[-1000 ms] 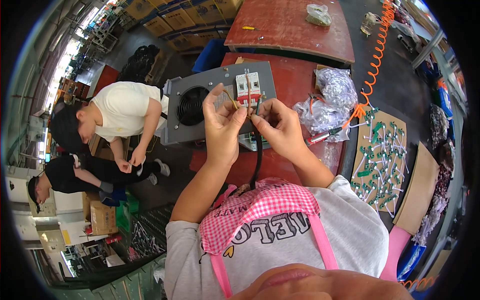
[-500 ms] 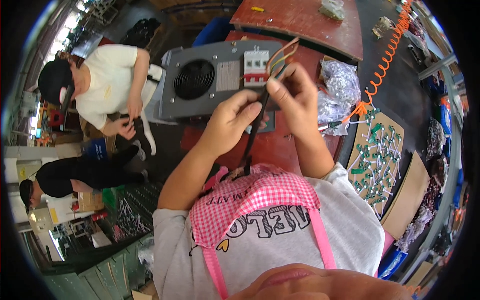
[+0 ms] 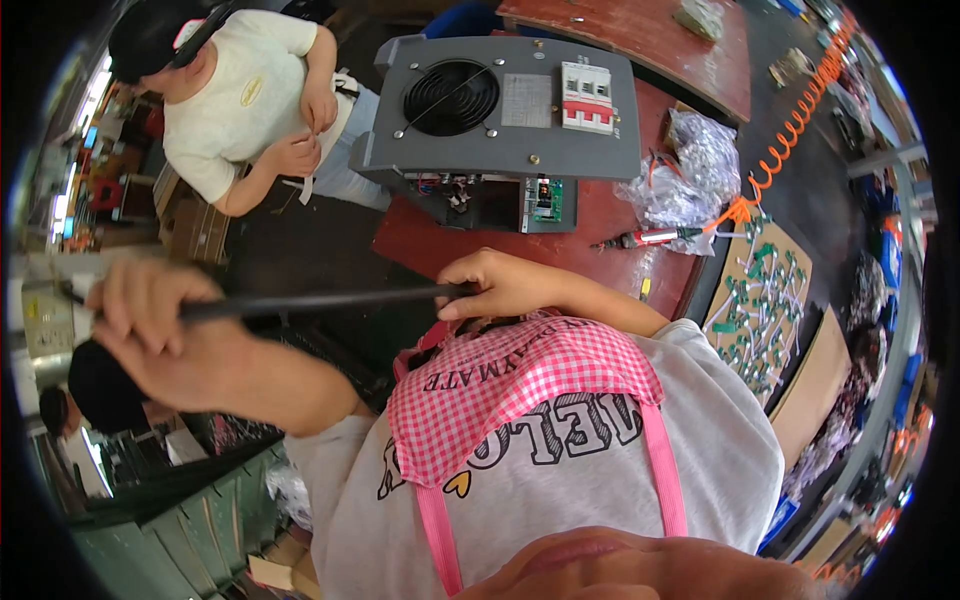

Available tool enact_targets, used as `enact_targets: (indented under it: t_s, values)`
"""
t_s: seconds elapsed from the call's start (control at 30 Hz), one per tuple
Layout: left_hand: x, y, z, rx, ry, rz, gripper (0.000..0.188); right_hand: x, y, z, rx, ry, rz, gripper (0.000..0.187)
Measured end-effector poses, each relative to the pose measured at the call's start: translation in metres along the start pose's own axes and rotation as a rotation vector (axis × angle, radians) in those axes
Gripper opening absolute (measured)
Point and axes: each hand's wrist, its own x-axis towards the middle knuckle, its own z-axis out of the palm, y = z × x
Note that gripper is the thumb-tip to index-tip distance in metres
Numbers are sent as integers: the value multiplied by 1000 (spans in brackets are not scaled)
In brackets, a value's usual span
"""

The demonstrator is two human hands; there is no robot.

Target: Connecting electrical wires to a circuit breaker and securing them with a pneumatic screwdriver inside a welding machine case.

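A thick black cable stretches almost level between my two hands. My left hand, somewhat smeared by motion, is wrapped round it far out to the left. Close in front of my apron, my right hand grips the cable between thumb and fingers. The cable's stripped wire ends are not in sight. Beyond my right hand stands a grey machine case with a round black fan and a white breaker with red levers. A green circuit board shows in its open side.
The case rests on a red table. A powered screwdriver and clear plastic bags lie to its right. Small green-and-white parts cover a cardboard sheet. An orange coiled hose hangs beyond. A co-worker stands at the left.
My left hand has swung far left and my right hand has come down toward my apron, both away from the breaker. The cable has gone from steep to nearly level.
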Motion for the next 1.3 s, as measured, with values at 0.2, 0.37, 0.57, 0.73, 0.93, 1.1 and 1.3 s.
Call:
enact_targets:
  t_s: [0.2,0.37,0.57,0.73,0.93,1.1,1.3]
  values:
    - [-3,190,-83,145,174,244,27,-51,88,3,-353,328,140,25]
    - [-18,346,-180,342,358,388,29,-122,150,26,-996,646,579,13]
    - [-58,345,-310,873,968,256,30,-130,121,67,-1172,1164,345,30]
    - [-108,283,-395,1008,1154,-106,20,-102,65,94,-1517,1330,-67,39]
    - [-136,186,-418,905,1209,-592,42,-73,29,105,-1538,1060,-343,27]
    - [-153,72,-303,914,758,-867,56,-31,-5,102,-1415,775,-596,22]
    - [-141,-13,-156,583,5,-1167,46,16,20,102,-1334,455,-765,24]
